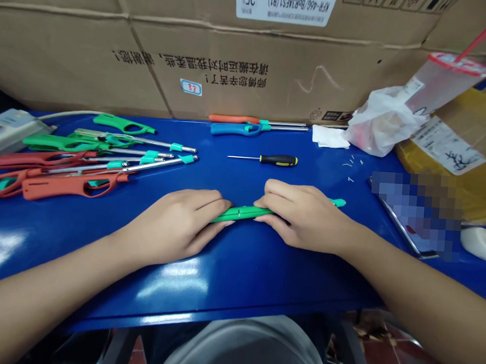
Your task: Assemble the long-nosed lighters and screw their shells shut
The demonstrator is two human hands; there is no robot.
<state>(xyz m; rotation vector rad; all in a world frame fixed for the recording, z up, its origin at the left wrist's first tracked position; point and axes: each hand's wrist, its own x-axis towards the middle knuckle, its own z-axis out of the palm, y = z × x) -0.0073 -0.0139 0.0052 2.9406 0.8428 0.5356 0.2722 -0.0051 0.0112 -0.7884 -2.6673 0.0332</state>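
Observation:
My left hand [187,220] and my right hand [307,214] both grip a green lighter [245,211], a long-necked gas type, held crosswise above the blue table. A seam line runs along its body between my fingers. Its teal-tipped end pokes out past my right hand, whose fingers cover most of the neck. Beyond the hands lies a screwdriver [279,160] with a black and yellow handle, its shaft pointing left. Behind that, an orange lighter [234,119] and a blue lighter [236,129] lie side by side.
Several red lighters [70,187] and green lighter parts [123,123] are piled at the left. A cardboard box [218,48] walls off the back. At the right are a phone [405,225], white mouse [482,243], yellow parcel [476,136], drink cup [450,79] and small screws [350,179].

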